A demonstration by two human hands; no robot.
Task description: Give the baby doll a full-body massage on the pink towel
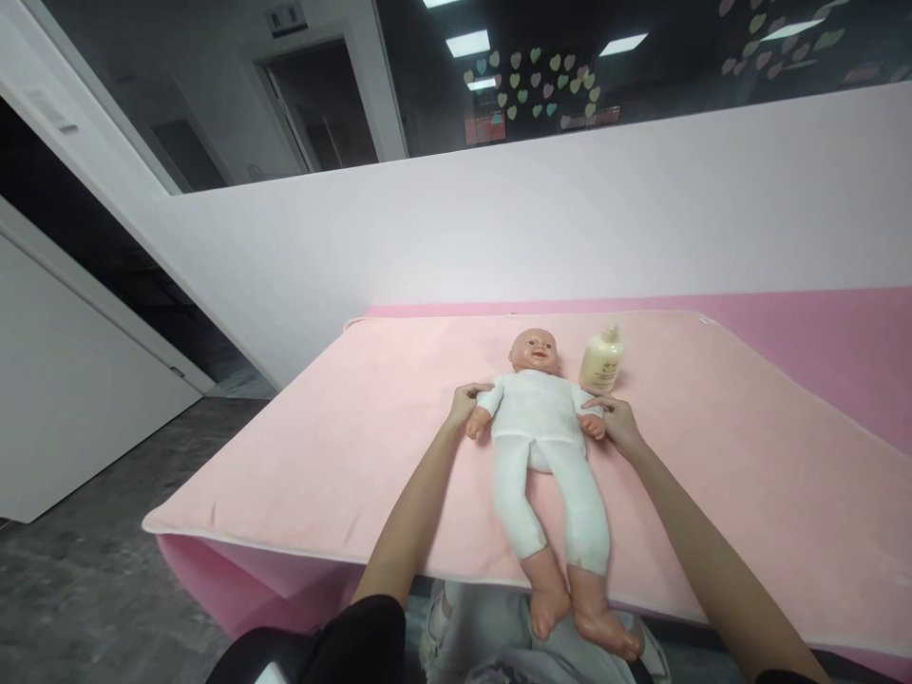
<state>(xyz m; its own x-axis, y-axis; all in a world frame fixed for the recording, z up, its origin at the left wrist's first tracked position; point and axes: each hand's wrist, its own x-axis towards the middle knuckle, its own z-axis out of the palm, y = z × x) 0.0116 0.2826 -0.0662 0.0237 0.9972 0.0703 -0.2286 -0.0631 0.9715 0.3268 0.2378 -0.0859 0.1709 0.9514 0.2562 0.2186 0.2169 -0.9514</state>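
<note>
A baby doll (540, 408) is held between two hands, its torso set squarely in the gap, so that neither hand can be called clearly nearer. The sleeve (491, 398) to the left is touched by the fingers of the left hand (466, 403), and the opposite sleeve (579, 394) is touched by the fingers of the right hand (618, 423). Whether cloth is actually pinched at either side cannot be told; only contact with bent fingers is shown. The doll's long axis is laid across the line that joins the two hands, running roughly away from the wearer with a slight slant: the head (535, 351) is placed beyond the grip, midway between the hands, while the white-clad legs are stretched back on the near side of it, angled a little toward the right forearm. The bare feet (550, 603) are carried past the near edge of the pale pink pad (299, 446) on which the body is laid face up. The doll's own hands (478, 424) are found just on the near side of the touching fingers, one per side. A pale yellow pump bottle (602, 363) is placed just beyond the right hand, well apart from the left.
</note>
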